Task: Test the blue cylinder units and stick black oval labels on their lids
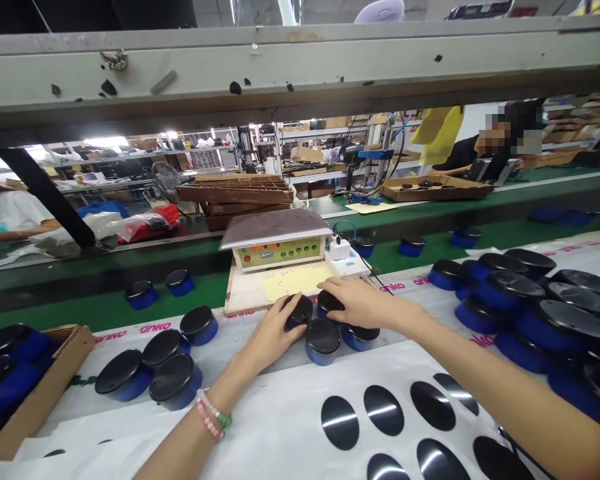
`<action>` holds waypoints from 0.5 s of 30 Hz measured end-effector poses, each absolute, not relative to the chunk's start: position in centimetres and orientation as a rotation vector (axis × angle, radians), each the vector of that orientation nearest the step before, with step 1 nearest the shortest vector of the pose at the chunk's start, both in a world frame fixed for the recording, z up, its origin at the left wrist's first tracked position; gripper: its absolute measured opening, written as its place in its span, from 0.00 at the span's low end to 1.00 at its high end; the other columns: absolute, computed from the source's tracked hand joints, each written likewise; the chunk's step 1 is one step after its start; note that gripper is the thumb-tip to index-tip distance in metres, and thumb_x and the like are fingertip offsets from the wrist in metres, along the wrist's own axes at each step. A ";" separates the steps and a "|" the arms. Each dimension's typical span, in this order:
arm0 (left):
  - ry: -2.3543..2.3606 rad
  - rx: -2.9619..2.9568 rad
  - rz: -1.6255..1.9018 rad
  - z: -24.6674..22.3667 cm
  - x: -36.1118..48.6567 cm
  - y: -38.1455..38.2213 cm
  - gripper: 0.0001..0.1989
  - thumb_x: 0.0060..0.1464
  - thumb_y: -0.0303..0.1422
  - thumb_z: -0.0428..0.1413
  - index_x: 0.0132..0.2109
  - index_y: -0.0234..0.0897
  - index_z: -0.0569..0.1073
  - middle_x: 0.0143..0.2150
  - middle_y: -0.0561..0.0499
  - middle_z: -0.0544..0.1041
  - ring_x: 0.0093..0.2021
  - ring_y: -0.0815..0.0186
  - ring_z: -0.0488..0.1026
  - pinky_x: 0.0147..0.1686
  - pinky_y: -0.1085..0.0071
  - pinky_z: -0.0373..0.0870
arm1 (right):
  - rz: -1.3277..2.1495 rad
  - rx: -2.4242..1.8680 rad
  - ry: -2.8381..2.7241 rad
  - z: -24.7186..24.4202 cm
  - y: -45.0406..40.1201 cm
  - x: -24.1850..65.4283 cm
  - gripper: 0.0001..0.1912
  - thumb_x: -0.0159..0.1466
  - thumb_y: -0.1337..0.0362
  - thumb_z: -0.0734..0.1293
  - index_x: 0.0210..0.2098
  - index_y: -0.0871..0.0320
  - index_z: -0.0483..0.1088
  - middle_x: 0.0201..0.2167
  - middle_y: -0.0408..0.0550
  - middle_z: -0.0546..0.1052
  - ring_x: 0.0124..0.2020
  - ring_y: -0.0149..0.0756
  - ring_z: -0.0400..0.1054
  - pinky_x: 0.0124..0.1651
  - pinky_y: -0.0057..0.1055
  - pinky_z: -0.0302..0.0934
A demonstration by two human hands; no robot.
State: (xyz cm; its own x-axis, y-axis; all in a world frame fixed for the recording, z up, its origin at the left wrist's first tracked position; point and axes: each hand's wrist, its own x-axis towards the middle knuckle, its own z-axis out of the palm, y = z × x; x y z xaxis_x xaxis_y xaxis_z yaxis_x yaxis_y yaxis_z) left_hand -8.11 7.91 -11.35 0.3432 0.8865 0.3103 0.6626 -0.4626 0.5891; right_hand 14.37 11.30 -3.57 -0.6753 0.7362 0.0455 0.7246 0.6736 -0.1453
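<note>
L hand (273,337) half-curled, thumb & fingers abt. L tub (303,309); R hand (355,303) likewise on R tub (329,301). Grip pressure: can't tell. From near tub (323,341): L tub at 10–11 o'clock, R tub 12–1, 4th tub (359,341) at 3, close-set. Best, I'd judge: hold low on blue sides, tips off glossy tops, go slow so nbrs aren't knocked. L lower fingers hidden; R tub partly under hand; panel box (283,255) lettering too small; carton (40,397), frame's 8 o'clock, cut off.
</note>
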 end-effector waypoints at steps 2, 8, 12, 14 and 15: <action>1.372 2.246 0.865 -11.4 -8.1 7.9 0.30 0.57 0.34 0.54 0.65 0.48 0.54 0.62 0.46 0.60 0.61 0.58 0.61 0.59 0.57 0.60 | 0.116 -1.300 -2.765 -3.8 9.8 15.2 0.24 0.59 0.59 0.65 0.54 0.58 0.66 0.47 0.58 0.71 0.44 0.53 0.69 0.43 0.44 0.63; 1.377 2.237 0.875 -11.5 -8.0 7.6 0.30 0.58 0.35 0.52 0.65 0.48 0.52 0.63 0.46 0.59 0.62 0.59 0.59 0.60 0.59 0.58 | 0.124 -1.416 -2.775 -5.4 6.7 18.2 0.36 0.59 0.61 0.66 0.65 0.46 0.51 0.51 0.55 0.66 0.38 0.45 0.72 0.38 0.40 0.66; 1.389 2.230 0.864 -11.6 -7.9 7.6 0.30 0.58 0.35 0.51 0.65 0.48 0.52 0.63 0.46 0.59 0.62 0.58 0.60 0.60 0.58 0.59 | 0.274 -1.312 -2.646 -5.4 6.1 20.1 0.22 0.64 0.56 0.62 0.58 0.40 0.61 0.47 0.49 0.66 0.35 0.38 0.72 0.35 0.35 0.67; 1.392 2.229 0.859 -11.7 -7.9 7.6 0.30 0.58 0.36 0.51 0.65 0.48 0.52 0.63 0.45 0.59 0.62 0.58 0.60 0.60 0.58 0.59 | 0.276 -1.296 -2.577 -5.3 5.9 20.4 0.18 0.64 0.56 0.62 0.54 0.41 0.65 0.47 0.49 0.66 0.35 0.37 0.71 0.34 0.35 0.67; 1.393 2.229 0.857 -11.7 -7.9 7.6 0.30 0.58 0.36 0.51 0.65 0.48 0.52 0.63 0.45 0.58 0.62 0.58 0.60 0.60 0.58 0.59 | 0.255 -1.306 -2.561 -5.3 5.9 20.3 0.18 0.64 0.56 0.61 0.54 0.42 0.65 0.48 0.49 0.66 0.35 0.38 0.71 0.35 0.35 0.67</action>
